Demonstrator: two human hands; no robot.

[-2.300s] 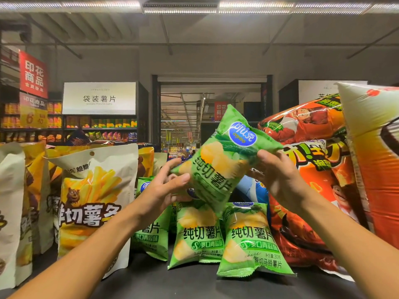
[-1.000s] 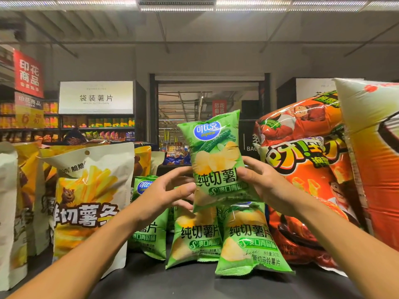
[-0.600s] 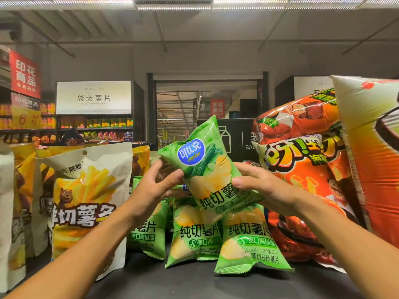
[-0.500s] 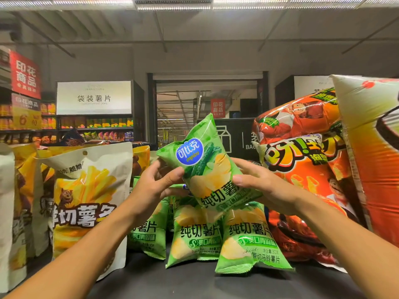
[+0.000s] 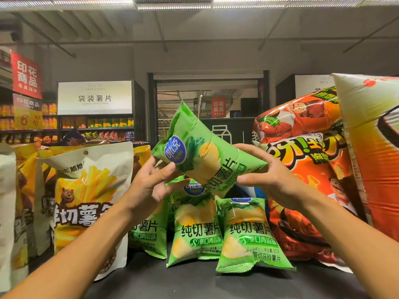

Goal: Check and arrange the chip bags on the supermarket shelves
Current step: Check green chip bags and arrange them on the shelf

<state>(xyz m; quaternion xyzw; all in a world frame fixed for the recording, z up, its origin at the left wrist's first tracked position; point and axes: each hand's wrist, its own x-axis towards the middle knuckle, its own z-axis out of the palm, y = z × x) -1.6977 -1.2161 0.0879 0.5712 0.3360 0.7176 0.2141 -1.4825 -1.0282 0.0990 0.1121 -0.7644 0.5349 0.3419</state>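
Green chip bag (image 5: pixel 200 152) is held up off the dark shelf (image 5: pixel 194 283), tilted logo-end left, with the left hand (image 5: pixel 149 186) pinching its lower left edge and the right hand (image 5: pixel 265 173) wrapped round the right end, probably so the print can be checked. Right below, three matching green bags (image 5: pixel 198 231) stand in a row; a gap behind them looks open, but it's partly hidden. Yellow fries bag (image 5: pixel 86 201) crowds the left, big orange bags (image 5: pixel 302 169) the right, so room is tight sideways, free above.
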